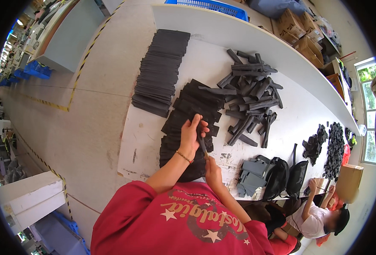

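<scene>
Head view: the person's left hand [193, 132] is hovering over a pile of flat black pieces [177, 127], its fingers curling around the upper end of a narrow dark strip [202, 142]. The right hand [214, 171] is sitting at the pile's near right edge, its fingers wrapping closely around a thin pale stick [206, 154], whose tip is meeting the strip's lower end. The strip is slanting between both hands, above the right part of the pile; how firmly the left fingers are pinching it, I cannot tell. A bead bracelet [183, 156] is circling the left wrist.

The pile is lying on a white surface [139, 131]. Beyond it to the left, a long stack of flat dark pieces [160, 72] is stretching away; to its right, a heap of rolled black tubes [256, 87] is spreading, one tube poking over the pile's edge. Right of the pile and nearer the person, grey flat pieces [251, 174] are lying beside black bags [277, 176]. Farther right of the pile, small black pieces [334, 148] are covering the surface, and a co-worker [313, 219] in a white top is holding both hands near a cardboard box [349, 180].
</scene>
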